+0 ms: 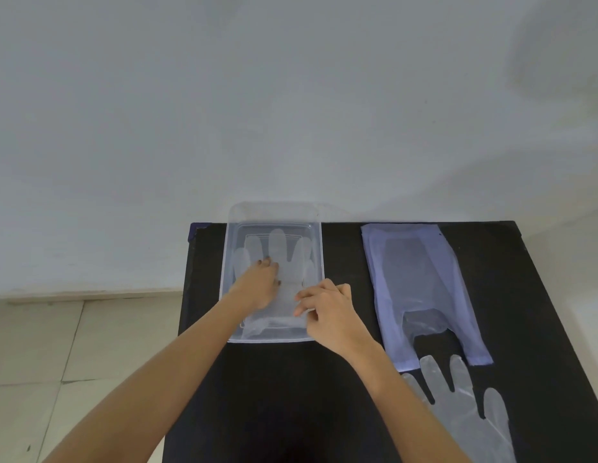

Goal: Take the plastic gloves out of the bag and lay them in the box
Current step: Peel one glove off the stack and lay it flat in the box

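The box [273, 337] looks like clear hard plastic, smooth with a slight gloss on the rim. The glove [284, 259] in it is thin milky film, see-through and a bit crinkly. The other glove [471, 416] is the same cloudy film. The bag [421, 289] is thin pale lilac plastic, semi-transparent and soft looking. The table [291, 396] is flat matt black. The wall [291, 95] is plain matt white, the floor [40, 345] pale tile.
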`<state>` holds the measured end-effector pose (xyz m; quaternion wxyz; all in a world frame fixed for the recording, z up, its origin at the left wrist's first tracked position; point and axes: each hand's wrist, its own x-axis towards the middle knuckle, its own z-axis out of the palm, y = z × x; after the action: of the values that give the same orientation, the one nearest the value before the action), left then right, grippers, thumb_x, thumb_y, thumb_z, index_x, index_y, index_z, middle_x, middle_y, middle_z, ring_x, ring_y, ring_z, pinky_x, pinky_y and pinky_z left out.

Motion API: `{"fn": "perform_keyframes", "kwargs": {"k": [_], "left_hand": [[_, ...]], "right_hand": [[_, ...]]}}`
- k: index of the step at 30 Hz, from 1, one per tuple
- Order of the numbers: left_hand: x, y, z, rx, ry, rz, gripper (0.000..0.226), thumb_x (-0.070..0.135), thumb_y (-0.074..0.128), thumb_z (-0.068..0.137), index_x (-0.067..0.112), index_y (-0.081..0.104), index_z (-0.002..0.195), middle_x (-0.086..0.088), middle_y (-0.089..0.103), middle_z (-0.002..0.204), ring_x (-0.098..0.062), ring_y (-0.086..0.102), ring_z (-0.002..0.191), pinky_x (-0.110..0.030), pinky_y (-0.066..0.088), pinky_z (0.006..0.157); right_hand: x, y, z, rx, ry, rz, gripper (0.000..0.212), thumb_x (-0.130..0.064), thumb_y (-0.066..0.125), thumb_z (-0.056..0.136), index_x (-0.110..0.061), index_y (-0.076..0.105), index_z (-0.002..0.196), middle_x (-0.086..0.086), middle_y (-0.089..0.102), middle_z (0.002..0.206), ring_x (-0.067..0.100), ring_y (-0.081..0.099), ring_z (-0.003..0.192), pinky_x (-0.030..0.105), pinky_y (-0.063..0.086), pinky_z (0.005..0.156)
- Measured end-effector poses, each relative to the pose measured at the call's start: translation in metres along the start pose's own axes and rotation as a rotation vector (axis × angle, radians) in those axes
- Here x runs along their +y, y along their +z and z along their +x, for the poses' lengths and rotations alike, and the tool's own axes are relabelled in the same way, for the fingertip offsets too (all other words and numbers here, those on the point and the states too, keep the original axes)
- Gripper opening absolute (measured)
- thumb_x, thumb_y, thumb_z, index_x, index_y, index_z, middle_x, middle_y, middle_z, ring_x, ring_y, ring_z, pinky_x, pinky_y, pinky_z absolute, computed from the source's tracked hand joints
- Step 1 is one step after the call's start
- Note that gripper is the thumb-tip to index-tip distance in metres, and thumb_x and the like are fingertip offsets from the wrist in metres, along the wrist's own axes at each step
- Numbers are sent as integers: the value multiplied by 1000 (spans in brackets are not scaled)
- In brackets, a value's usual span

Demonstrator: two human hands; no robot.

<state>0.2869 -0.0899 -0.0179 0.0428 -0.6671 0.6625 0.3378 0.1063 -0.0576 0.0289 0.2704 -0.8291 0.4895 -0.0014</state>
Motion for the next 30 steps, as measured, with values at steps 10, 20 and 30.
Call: {"fn": "perform_keyframes", "kwargs": {"k": [10, 20, 30], "left_hand": [[-4, 31, 6, -4, -2, 175, 78, 49, 32, 97, 21, -19, 149, -7, -26, 157, -29, -19, 145, -49, -4, 119], [1, 36, 16, 113, 40, 245, 80, 55, 30, 95, 23, -22, 148, -4, -26, 157, -25, -20, 145, -46, -9, 116], [-4, 47, 26, 91, 51, 298, 83, 63, 22, 92, 25, -32, 143, -4, -32, 155, -24, -26, 143, -49, -6, 119]], "right_hand": [[14, 7, -1, 493, 212, 395, 30, -9, 62, 88, -23, 67, 114, -10, 61, 120, 5, 53, 103, 34, 50, 93], [16, 7, 5, 508, 309, 621, 34, -18, 68, 89, -26, 60, 120, -9, 60, 118, 7, 60, 100, 23, 55, 83], [21, 6, 10, 485, 312, 735, 30, -20, 70, 88, -22, 63, 117, -13, 67, 107, 1, 64, 89, 17, 56, 75]]}}
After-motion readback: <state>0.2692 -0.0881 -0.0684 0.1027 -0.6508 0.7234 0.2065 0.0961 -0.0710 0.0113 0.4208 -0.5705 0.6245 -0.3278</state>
